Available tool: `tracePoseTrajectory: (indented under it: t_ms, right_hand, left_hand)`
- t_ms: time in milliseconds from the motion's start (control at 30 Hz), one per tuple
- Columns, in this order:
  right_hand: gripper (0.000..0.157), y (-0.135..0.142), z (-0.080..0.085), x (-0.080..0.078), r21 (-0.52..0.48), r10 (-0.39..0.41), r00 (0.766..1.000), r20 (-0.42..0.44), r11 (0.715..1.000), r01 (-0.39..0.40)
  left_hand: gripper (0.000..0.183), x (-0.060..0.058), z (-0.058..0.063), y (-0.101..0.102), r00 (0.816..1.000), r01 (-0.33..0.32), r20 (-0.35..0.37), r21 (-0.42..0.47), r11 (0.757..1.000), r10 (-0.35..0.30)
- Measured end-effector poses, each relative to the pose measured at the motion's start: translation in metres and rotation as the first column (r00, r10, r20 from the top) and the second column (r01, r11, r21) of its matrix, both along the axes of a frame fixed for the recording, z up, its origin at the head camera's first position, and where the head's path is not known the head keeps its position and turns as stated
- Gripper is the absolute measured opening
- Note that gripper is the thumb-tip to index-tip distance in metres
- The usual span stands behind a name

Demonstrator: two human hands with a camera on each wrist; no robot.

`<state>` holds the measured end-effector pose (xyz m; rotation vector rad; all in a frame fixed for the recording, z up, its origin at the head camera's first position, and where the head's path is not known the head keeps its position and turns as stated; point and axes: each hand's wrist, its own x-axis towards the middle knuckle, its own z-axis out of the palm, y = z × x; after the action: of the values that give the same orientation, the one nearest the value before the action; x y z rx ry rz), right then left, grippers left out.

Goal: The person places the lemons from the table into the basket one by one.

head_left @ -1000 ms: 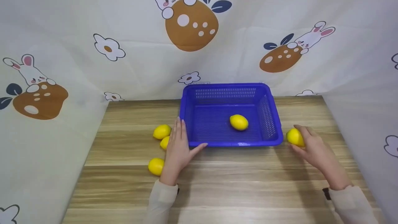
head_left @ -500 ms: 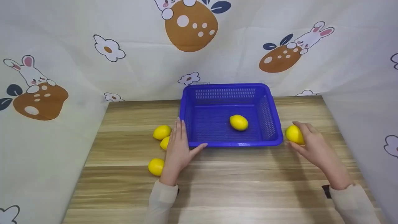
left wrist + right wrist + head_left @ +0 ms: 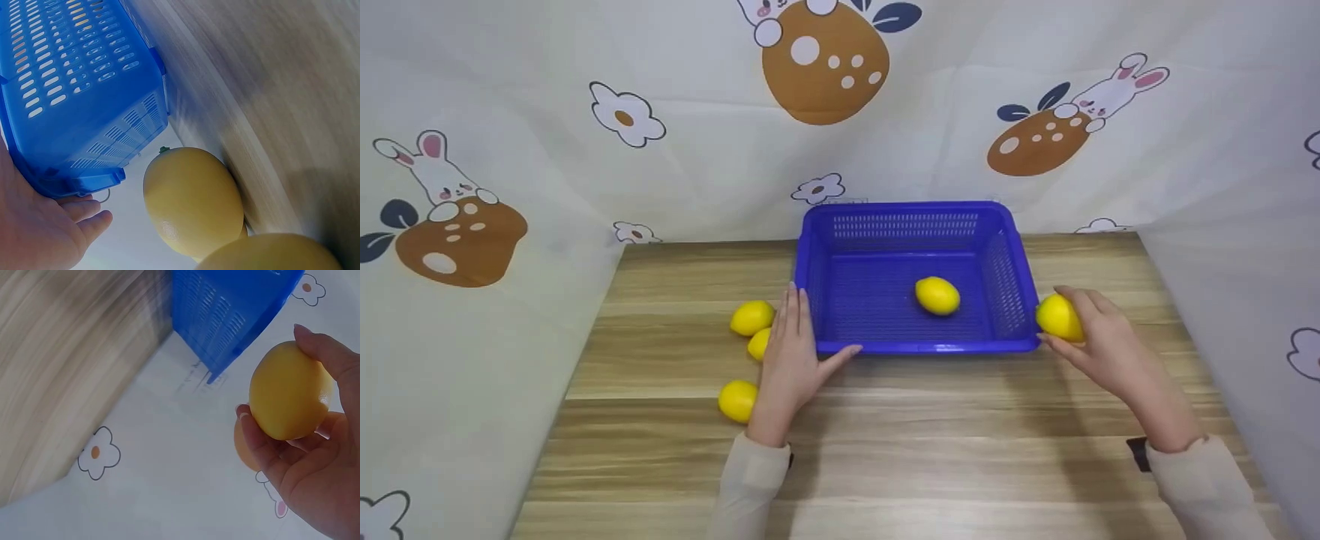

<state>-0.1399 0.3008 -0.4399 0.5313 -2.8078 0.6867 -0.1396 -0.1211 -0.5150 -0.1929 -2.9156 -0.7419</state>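
A blue plastic basket point(image 3: 930, 348) with slotted sides stands on the wooden table, one lemon point(image 3: 937, 295) lying on its floor. My left hand point(image 3: 793, 352) rests at the basket's front left corner, fingers straight along the left rim and thumb along the front one. In my right hand point(image 3: 1114, 349) is another lemon point(image 3: 1059, 317), gripped between thumb and fingers just outside the basket's right rim. The right wrist view shows this lemon point(image 3: 289, 391) raised off the table, near the basket's wall point(image 3: 214, 320).
Left of my left hand lie an upper lemon point(image 3: 751, 318), a partly covered lemon point(image 3: 759, 345) and a nearer lemon point(image 3: 737, 400). A printed cloth point(image 3: 712, 172) with rabbits and flowers rises behind the table point(image 3: 930, 442) and along its sides.
My right hand has moved left and slightly farther back with its lemon, from beside the basket up to its right rim. The left hand stays in place on the basket.
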Motion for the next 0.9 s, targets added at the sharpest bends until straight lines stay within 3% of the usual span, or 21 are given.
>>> tracePoseTrajectory:
  t_ms: [400,900]
  right_hand:
    - [0.062,-0.018,0.006,-0.006,-0.022,0.039,0.999,-0.013,0.999,-0.039]
    - [0.065,-0.032,0.017,-0.015,0.03,0.066,0.994,0.087,0.997,-0.069]
  left_hand:
    - [0.121,0.001,0.002,0.001,1.0,0.003,0.001,0.018,1.0,-0.003]
    - [0.121,0.0,0.002,0.001,1.0,0.008,0.005,0.018,1.0,-0.008]
